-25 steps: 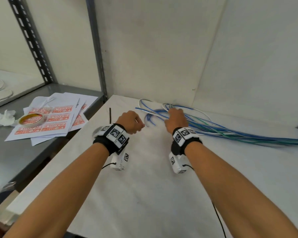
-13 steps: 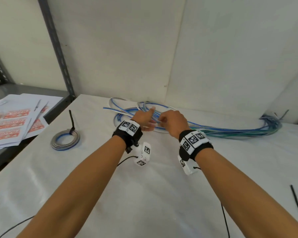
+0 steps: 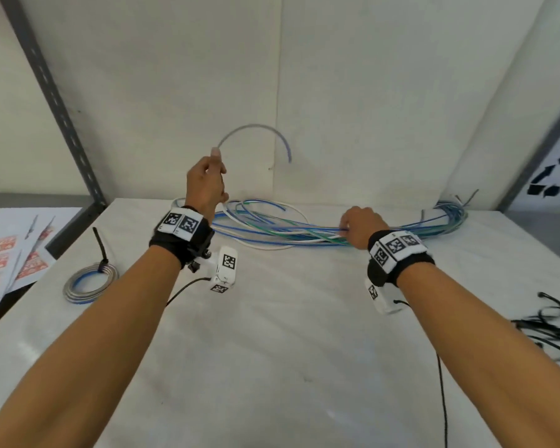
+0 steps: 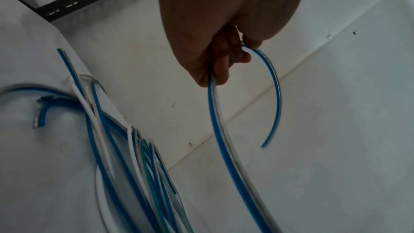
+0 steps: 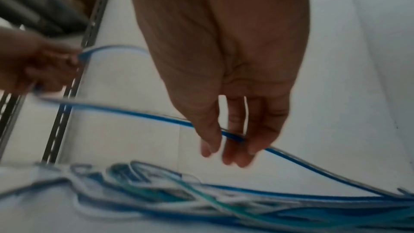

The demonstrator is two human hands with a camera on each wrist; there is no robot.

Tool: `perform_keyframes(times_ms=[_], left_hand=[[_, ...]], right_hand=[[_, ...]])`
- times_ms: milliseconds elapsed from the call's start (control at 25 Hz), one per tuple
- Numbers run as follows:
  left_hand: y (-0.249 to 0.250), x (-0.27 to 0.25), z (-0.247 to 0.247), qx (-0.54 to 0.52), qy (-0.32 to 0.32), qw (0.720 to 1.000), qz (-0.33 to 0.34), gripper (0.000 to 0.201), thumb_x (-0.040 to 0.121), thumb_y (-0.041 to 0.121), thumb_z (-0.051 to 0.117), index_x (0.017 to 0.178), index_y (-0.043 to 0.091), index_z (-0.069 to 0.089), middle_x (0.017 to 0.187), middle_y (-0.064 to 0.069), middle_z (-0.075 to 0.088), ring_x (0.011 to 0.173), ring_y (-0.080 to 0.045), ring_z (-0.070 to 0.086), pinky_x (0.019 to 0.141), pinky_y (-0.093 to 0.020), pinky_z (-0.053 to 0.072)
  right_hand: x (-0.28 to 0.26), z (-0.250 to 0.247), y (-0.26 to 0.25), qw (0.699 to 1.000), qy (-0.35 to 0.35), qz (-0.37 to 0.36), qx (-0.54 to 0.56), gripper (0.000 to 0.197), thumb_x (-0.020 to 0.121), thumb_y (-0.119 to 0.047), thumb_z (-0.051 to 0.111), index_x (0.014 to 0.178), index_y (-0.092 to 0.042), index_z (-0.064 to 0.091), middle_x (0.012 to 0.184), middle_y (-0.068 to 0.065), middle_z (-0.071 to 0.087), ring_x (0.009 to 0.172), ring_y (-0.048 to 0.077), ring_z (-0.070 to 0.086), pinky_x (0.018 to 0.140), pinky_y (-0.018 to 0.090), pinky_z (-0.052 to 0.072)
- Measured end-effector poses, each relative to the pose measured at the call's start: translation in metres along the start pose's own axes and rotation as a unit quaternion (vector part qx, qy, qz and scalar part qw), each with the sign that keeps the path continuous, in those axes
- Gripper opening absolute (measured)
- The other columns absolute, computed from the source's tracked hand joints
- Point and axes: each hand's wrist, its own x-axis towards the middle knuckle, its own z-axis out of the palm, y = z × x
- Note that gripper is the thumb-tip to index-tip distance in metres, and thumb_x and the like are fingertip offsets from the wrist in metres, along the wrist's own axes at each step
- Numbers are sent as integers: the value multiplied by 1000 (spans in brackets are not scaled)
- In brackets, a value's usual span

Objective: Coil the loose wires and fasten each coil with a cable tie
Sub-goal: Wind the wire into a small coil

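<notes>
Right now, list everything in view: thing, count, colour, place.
lifted wire: one, blue and grey, raised off the table, pinched by the left hand.
loose wires: a bundle, count unclear; blue, white, green; along the table's back.
finished coil: one, grey and blue, table's left, tied with a black cable tie.
spare cable ties: several, black, table's right edge.
printed sheets: a stack, white with red labels, left shelf.
table: one, white.
left hand: raised, holding the wire.
right hand: low, fingers around the same wire.
</notes>
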Motion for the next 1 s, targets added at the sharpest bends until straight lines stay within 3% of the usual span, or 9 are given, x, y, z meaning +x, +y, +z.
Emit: perform_keyframes(times_ms=[160,320,440,520,600,720,800,920,1000], left_hand=[[-8,-17,17,70,-34,996,36,46,104,44,48,66,18,49,57,-3,29,49,-14,30,47,-23,35],[-5,-23,25,39,-16,998,42,47,105,43,47,66,16,47,52,1,28,41,-12,28,43,-21,31],[-2,-19,24,35,-9,997,65,46,104,43,50,66,17,45,46,8,27,41,-12,24,44,-21,27],[-2,-16,24,50,-26,993,102,45,102,46,51,65,21,46,44,13,29,45,-14,23,51,-27,24],[-5,-18,27,67,-56,987,132,44,99,52,51,65,23,47,46,12,32,47,-15,24,53,-31,24],[-9,-24,32,81,-98,980,155,45,98,53,51,68,18,49,49,11,30,48,-14,24,52,-30,23],[-14,-24,34,95,-114,974,173,46,99,52,50,70,16,50,50,11,30,48,-14,25,51,-31,24],[-23,-20,33,100,-96,978,157,44,102,48,49,71,16,51,51,11,30,48,-13,26,51,-31,25],[-28,-18,32,94,-80,983,135,43,104,44,48,71,17,51,49,12,31,48,-12,25,51,-29,24]], right_hand=[[-19,-45,-31,933,97,-140,316,24,83,9,66,87,-12,76,86,8,72,74,10,64,78,27,47],[-38,-82,-49,821,50,-138,551,23,90,9,58,107,-2,67,97,18,76,71,23,71,56,23,50],[-31,-75,-37,899,-45,-60,431,28,95,-5,58,123,-12,61,98,13,78,56,25,73,39,19,34],[-23,-57,-35,945,-73,-32,319,26,96,-15,64,122,-9,60,96,15,76,51,22,71,40,19,41],[-19,-45,-40,977,-46,-3,209,33,95,-32,68,120,-11,58,96,11,73,65,23,74,59,25,53],[-9,-39,-45,998,43,42,-13,53,93,-55,63,129,-16,56,120,11,64,110,32,65,89,37,48],[4,-31,-45,989,69,26,126,48,92,-43,71,128,-15,57,114,11,67,104,28,66,86,37,52],[13,-19,-46,874,31,-3,485,26,97,4,53,120,-2,63,94,18,71,60,15,65,54,25,52],[9,-16,-47,786,65,30,614,29,101,2,39,113,0,66,94,19,71,53,17,63,47,21,47]])
